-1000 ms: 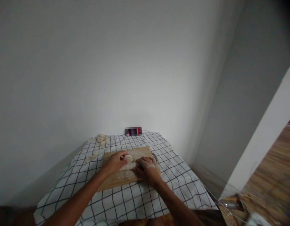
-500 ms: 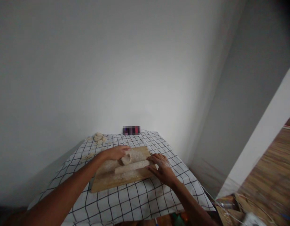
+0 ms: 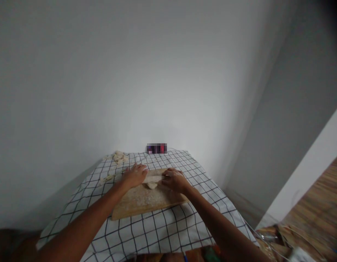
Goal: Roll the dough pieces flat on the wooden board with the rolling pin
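A floured wooden board (image 3: 146, 203) lies on the table, and across its far half rests a pale rolling pin (image 3: 153, 179). My left hand (image 3: 134, 176) is over the pin's left end, fingers curled down on it. The right end is under my right hand (image 3: 174, 179), whose fingers bend around it. A small piece of dough (image 3: 152, 186) shows at the near side of the pin, between my hands; the rest of it is hidden under the pin.
A white checked cloth (image 3: 168, 229) covers the table, which stands against a white wall. At the back left lies a heap of dough pieces (image 3: 119, 157), with more scraps (image 3: 107, 178) nearer. A blurred-out dark and red object (image 3: 156, 148) stands by the wall.
The rolling pin has moved away from me, onto the dough. My left hand has gone from the dough to the pin's left end, and my right hand has moved forward with the pin.
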